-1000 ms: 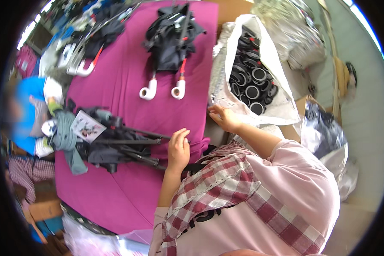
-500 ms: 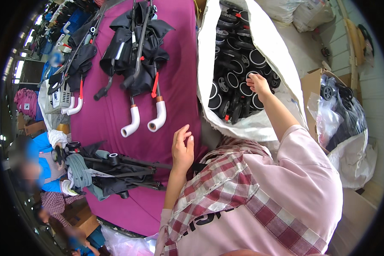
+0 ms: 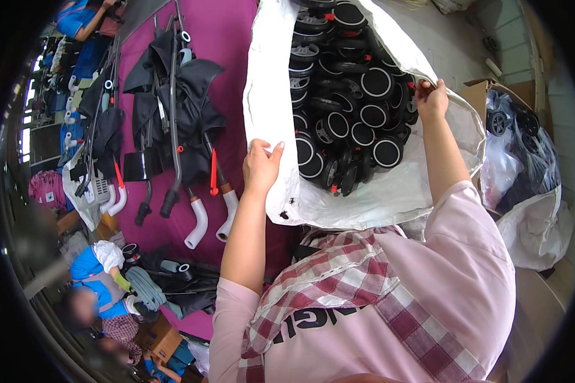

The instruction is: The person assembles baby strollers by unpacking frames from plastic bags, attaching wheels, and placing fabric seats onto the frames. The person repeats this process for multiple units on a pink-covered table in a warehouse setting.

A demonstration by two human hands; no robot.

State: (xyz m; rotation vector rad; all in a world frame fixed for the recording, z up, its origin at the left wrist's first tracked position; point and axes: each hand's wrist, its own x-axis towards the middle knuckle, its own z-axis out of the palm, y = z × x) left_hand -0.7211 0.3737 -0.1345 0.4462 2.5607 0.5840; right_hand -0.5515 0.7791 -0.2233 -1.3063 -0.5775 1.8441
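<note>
A large white woven sack [image 3: 269,96] stands before me, its mouth spread wide. Inside lie many black stroller wheels [image 3: 377,83] with pale rings, some with red parts. My left hand [image 3: 262,167] grips the left side of the sack, thumb and fingers closed on the fabric. On the opposite side, my right hand [image 3: 432,101] is closed round the sack's rim, its fingertips partly hidden by the fold. Neither hand holds a wheel.
Left of the sack, a purple-covered table [image 3: 233,32] bears folded black stroller frames [image 3: 172,108] with white curved tubes [image 3: 199,223]. A co-worker in blue [image 3: 94,271] handles another frame at the lower left. A cardboard box [image 3: 476,96] with bagged wheels stands at right.
My right hand has left the wheels and taken hold of the sack's right rim. My left hand has moved up from beside the table onto the sack's left side. The mouth is spread wider.
</note>
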